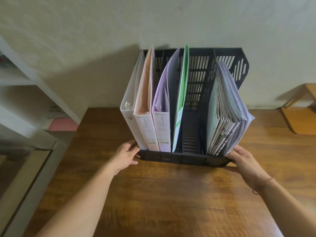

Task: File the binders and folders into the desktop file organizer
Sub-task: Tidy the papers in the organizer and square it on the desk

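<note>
A black slotted file organizer stands on the wooden desk against the wall. From the left it holds a white ring binder, a peach binder, a lilac binder and a thin green folder. One slot to the right of the green folder is bare. At the right end a thick bundle of grey and pale blue folders leans rightward. My left hand grips the organizer's front left corner. My right hand grips its front right corner.
The wooden desk stretches toward me in front of the organizer. White shelving with a pink item stands at the left. A wooden chair sits at the far right. The wall is directly behind the organizer.
</note>
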Demonstrator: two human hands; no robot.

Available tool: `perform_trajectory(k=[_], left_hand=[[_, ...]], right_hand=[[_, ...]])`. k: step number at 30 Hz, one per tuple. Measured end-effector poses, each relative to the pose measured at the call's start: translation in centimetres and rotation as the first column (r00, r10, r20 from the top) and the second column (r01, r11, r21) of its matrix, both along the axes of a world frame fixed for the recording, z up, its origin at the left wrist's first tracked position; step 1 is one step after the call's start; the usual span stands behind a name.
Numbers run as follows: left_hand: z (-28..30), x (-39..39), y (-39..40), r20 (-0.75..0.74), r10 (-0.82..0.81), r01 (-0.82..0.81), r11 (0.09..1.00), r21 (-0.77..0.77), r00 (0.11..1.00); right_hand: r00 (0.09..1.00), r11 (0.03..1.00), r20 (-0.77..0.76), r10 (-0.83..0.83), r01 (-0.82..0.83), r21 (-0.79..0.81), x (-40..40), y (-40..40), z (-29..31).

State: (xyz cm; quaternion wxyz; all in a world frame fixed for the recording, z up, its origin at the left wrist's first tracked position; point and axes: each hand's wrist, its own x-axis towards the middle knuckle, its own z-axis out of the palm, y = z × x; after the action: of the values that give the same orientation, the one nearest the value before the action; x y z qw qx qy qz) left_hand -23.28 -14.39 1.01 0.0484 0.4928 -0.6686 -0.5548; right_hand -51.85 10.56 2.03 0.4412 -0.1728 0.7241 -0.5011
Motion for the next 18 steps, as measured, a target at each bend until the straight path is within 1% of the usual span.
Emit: perform_trajectory(k=[3, 9, 14, 18], left_hand=[[0.4, 0.4, 0.9, -0.025, 0.03, -0.03, 1.0, 0.005, 0.999], [1.7, 3.6, 2.0, -0.032, 0.138, -0.136, 0.99, 0.046, 0.99], [3.0, 9.2, 3.3, -0.023, 0.293, -0.292, 0.955, 0.054, 0.956], [3.5, 15.9, 5.0, -0.014, 0.468, -0.466, 0.882, 0.072, 0.884]], right_hand=[[1.0, 1.0, 0.026, -0.01, 0.011, -0.021, 0.2, 0.0, 0.3], [0.997, 0.996, 0.01, 0.08, -0.08, -0.046, 1.3, -1.1, 1.3], [0.976, 0.974, 0.005, 0.217, -0.216, -0.069, 4.3, -4.1, 2.7], [0.939, 0.935, 0.001, 0.344, -0.342, -0.098, 8.5, -7.7, 3.6]])
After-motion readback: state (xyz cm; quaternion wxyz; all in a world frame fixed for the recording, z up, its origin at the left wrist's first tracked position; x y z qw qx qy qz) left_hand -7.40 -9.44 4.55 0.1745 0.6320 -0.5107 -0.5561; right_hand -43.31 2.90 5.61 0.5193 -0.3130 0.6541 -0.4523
